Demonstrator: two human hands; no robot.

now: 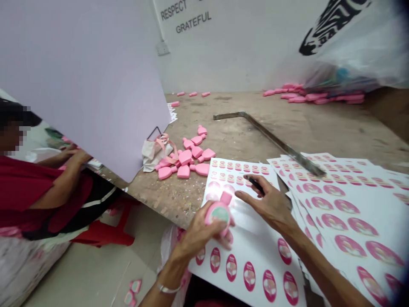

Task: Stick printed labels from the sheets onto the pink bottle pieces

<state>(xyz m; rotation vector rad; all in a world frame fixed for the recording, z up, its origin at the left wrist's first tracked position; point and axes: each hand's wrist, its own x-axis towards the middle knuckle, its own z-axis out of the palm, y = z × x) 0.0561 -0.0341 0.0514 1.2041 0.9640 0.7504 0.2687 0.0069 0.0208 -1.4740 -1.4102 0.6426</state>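
My left hand [204, 232] is closed around a small pink toy bottle [226, 198] that carries a pale green round patch, blurred by motion. Between thumb and fingers of my right hand [271, 202] is a slim black tool [254, 184]; its exact kind does not show. Both hands are over a white sticker sheet [230, 283] printed with pink ovals and small labels. Just beyond the sheet lies a loose pile of pink bottle pieces [185, 157], some overlapping.
More sticker sheets [361, 213] fan out on the right, under one end of a bent metal bar [271, 132]. A cloth pouch [156, 151] sits by the pale partition [96, 85]. Left of it, a person in a red shirt [28, 187] works. Plastic-wrapped goods [348, 70] stand at back right.
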